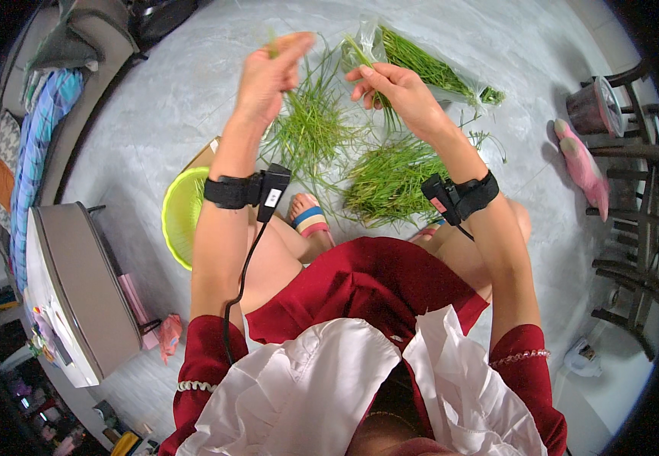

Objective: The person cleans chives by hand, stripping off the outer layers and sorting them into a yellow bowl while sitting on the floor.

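My left hand (pixel 272 76) is raised at the top, smeared by motion. Its fingers are drawn together, and a blurred wisp of green stalk sticks up from them. To the right, my right hand (pixel 394 87) pinches a few thin green stalks (pixel 361 52) between thumb and fingers; their lower ends hang below the palm. Under and between the hands lies a loose, spread heap of thin grass-like greens (pixel 310 125). A denser pile of green stalks (pixel 390 178) rests on the floor below my right hand. Beyond it, a clear plastic bag (pixel 373 42) holds more long stalks (pixel 428 61).
A yellow-green basket (pixel 169 216) stands by my left forearm. Grey floor (pixel 154 114) surrounds the greens. On the right are a dark wooden chair (pixel 633 152), a lidded tub (pixel 595 106) and a pink plush toy (pixel 582 167). A grey-sided table (pixel 86 289) and a sofa (pixel 90 99) stand left.
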`<action>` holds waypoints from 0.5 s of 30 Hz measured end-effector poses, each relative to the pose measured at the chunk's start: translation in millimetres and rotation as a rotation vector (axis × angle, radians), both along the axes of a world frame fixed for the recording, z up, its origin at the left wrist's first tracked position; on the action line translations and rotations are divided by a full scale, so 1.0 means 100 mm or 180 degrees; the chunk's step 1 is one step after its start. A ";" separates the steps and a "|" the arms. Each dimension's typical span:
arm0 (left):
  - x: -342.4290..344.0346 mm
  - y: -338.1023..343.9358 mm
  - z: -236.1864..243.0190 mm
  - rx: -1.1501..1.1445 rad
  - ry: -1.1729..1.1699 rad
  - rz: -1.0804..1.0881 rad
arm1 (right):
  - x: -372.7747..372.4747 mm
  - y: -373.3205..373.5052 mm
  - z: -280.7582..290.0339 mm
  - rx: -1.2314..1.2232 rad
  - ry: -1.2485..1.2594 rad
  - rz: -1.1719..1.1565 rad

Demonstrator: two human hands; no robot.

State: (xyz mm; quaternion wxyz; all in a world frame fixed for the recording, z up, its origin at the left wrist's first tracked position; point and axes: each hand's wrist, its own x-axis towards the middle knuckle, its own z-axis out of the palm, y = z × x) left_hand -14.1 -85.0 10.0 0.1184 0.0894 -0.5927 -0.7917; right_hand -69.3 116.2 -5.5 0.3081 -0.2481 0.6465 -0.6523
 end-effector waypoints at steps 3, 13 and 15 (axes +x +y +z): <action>0.00 0.29 0.01 -0.0261 -0.0215 -0.0353 | 0.04 -0.05 0.00 0.0010 0.0205 0.0133; -0.03 0.26 -0.02 0.0152 -0.0255 -0.0186 | 0.11 -0.07 0.03 -0.0014 0.0453 -0.0116; -0.03 0.04 -0.02 0.0324 -0.0126 -0.0073 | 0.13 -0.08 0.04 -0.0026 0.0389 -0.0099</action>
